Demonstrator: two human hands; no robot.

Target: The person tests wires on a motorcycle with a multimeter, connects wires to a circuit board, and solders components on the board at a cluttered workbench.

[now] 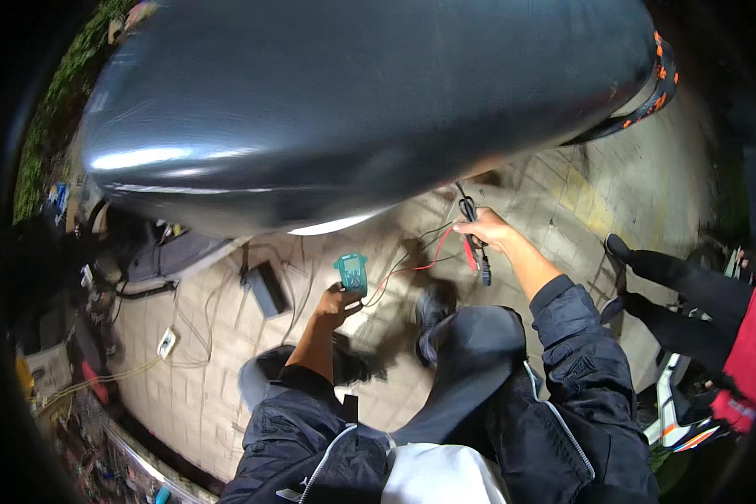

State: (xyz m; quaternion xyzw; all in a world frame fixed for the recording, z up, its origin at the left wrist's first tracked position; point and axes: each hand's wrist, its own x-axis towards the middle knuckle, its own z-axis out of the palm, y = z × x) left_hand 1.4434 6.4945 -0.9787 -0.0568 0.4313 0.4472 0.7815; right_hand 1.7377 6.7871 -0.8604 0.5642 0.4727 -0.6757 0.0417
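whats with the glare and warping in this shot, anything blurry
Head view: strong fisheye bending, with black corners; streaks of glare on the glossy dark seat that fills the top; the paved ground below is dim and shadowed; the left hand with the teal multimeter and the right hand with the probes look slightly soft.

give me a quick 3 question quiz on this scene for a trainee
1. True or false: the left hand holds a green handheld meter.
2. Which hand holds the test probes with red and black leads? A) left B) right C) neither
3. Fill in: the paved ground carries a black box to the ____ of the meter.

Key:
1. True
2. B, the right hand
3. left
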